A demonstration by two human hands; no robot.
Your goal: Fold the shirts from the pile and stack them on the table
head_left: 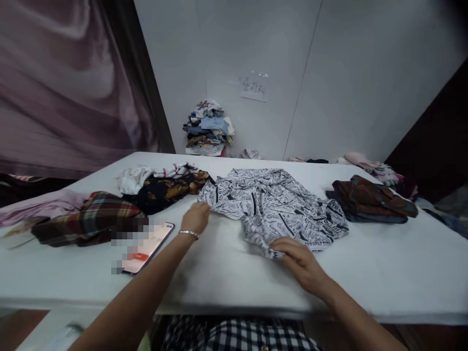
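A white shirt with black newspaper-style print (281,204) lies spread over the middle of the white table. My left hand (196,218), with a bracelet at the wrist, is closed on the shirt's left end, which looks like a sleeve. Nearer the front edge, my right hand (298,258) pinches the lower corner of the same shirt between thumb and fingers. Part of the cloth there is bunched up. A lit phone (151,248) rests on the table to the left of my left forearm.
Plaid cloth (91,219), a black and gold garment (171,190) and white cloth (135,179) lie at left. Folded brown clothing (373,197) sits at right. A tall clothes stack (210,126) stands by the back wall, with pink clothes (360,161) at far right.
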